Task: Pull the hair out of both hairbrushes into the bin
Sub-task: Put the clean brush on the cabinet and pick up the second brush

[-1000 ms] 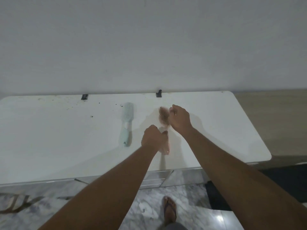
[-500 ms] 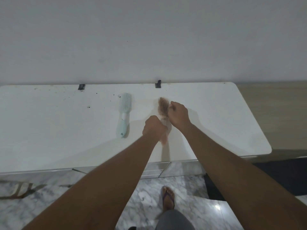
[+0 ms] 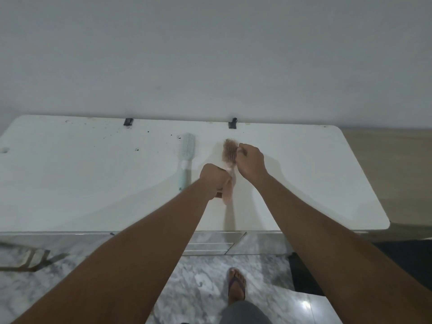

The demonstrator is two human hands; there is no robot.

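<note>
My left hand (image 3: pixel 214 181) grips the handle of a pink hairbrush (image 3: pixel 229 153), holding it above the white table (image 3: pixel 93 183) with the bristles facing me. Brownish hair fills the bristle head. My right hand (image 3: pixel 250 161) is at the right edge of that head, fingers pinched together on the hair. A mint-green hairbrush (image 3: pixel 185 160) lies flat on the table just left of my hands, handle toward me. No bin is in view.
Two black clips (image 3: pixel 128 121) (image 3: pixel 232 123) sit on the table's far edge against the grey wall. Dark specks dot the tabletop at the back left. Marble floor and my sandalled foot (image 3: pixel 236 286) lie below; a dark mat (image 3: pixel 409 260) is at the right.
The view has shifted slightly. Both hands stay on the pink brush, and my right hand's fingers have moved a little up along the bristle head.
</note>
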